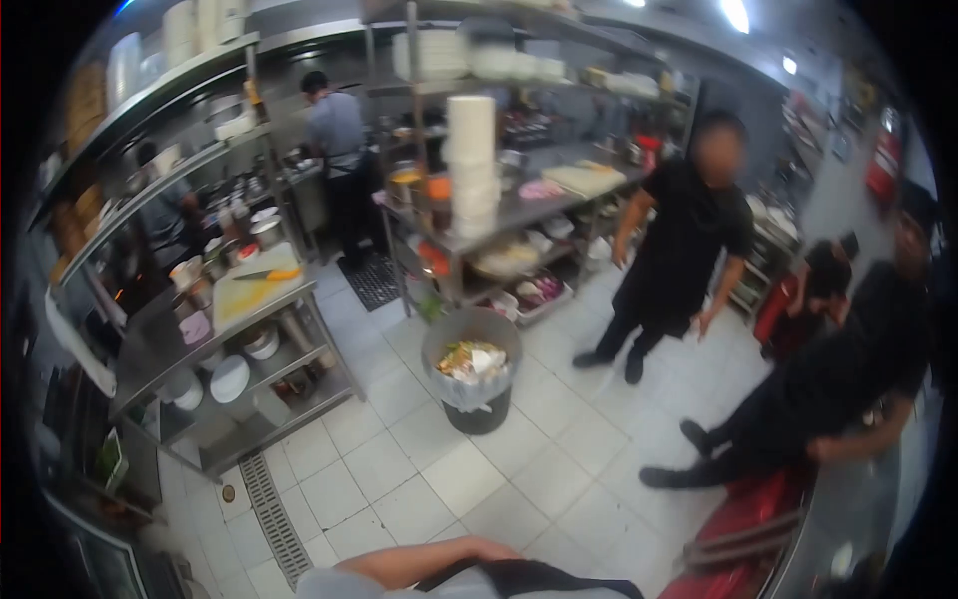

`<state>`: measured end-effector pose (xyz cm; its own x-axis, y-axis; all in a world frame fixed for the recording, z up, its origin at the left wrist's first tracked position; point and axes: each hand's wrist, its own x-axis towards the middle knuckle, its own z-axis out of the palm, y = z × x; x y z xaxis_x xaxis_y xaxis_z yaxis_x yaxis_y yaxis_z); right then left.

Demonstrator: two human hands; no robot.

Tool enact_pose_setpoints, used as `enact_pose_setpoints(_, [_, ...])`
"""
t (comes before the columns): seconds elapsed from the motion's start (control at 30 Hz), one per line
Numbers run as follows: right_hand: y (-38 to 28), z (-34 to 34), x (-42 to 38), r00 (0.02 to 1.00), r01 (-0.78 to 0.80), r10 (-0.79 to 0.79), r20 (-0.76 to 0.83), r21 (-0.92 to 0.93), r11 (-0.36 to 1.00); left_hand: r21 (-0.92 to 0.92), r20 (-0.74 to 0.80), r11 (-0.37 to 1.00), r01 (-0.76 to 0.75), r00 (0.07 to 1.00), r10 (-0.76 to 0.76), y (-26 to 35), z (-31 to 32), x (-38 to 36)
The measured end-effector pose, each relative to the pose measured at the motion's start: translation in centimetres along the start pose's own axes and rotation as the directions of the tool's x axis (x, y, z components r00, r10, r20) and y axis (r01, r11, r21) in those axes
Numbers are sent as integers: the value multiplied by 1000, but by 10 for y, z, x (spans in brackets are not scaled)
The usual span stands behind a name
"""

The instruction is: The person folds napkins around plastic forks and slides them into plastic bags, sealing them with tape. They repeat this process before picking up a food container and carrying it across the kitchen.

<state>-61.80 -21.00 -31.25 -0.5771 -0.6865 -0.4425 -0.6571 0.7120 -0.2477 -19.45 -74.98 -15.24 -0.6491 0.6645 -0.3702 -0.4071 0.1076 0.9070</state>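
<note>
Along the bottom edge my left forearm reaches across my body, and my left hand (491, 547) rests by the dark cloth (549, 577) at my front. Its fingers are hidden, so I cannot see whether it holds anything. My right hand is out of view. Ahead on the tiled floor (464, 477) stands a grey waste bin (477, 414), lined with a clear bag and filled with food scraps and white pieces. It is well apart from my hand.
At left, a steel table (249, 339) carries a cutting board (244, 299) with a yellow-handled knife (269, 275). A tall white stack (472, 165) stands on the middle counter. Two people in black (679, 240) (838, 369) stand at right. Red chairs (733, 519) and a floor drain (271, 519) are nearby.
</note>
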Motion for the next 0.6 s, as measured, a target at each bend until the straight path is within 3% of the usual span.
enact_pose_setpoints(0.03, [-25,3,10,1000,-11,11,19,-5,1000,-34,-197,999,-2,980,-5,-42,-5,-3])
enact_pose_setpoints(0.07, [-62,25,10,999,-31,31,36,-1,1000,-25,-219,1000,-3,976,-2,-39,-17,-14])
enact_pose_setpoints(0.13, [-198,109,-17,993,-92,90,74,23,996,12,-276,1000,17,961,-13,-42,-27,-22])
enact_pose_setpoints(0.17, [-197,63,14,975,-37,60,214,-108,993,29,-301,999,26,954,-16,-43,-33,-29])
enact_pose_setpoints(0.2, [-177,42,45,965,-263,262,25,125,957,42,-324,999,34,946,-19,-45,-39,-34])
enact_pose_setpoints(0.23, [-189,8,74,990,-135,142,14,-236,962,54,-343,998,43,939,-22,-48,-43,-41])
enact_pose_setpoints(0.27, [-207,-22,95,943,-245,243,-225,22,969,65,-359,996,54,933,-27,-53,-46,-49])
enact_pose_setpoints(0.3, [-245,-73,104,870,-255,423,-253,503,826,73,-370,995,67,928,-35,-59,-48,-58])
enact_pose_setpoints(0.33, [-285,-111,107,824,-172,468,-319,646,744,79,-377,994,81,925,-46,-67,-47,-68])
enact_pose_setpoints(0.43, [-332,-115,151,805,-45,440,-398,698,715,124,-389,985,122,919,-65,-87,-61,-102])
enact_pose_setpoints(0.53, [-403,-123,157,975,6,145,-170,668,744,180,-413,971,155,908,-68,-106,-89,-136])
enact_pose_setpoints(0.6, [-438,-148,145,995,42,14,-100,534,844,209,-439,964,165,897,-58,-119,-108,-149])
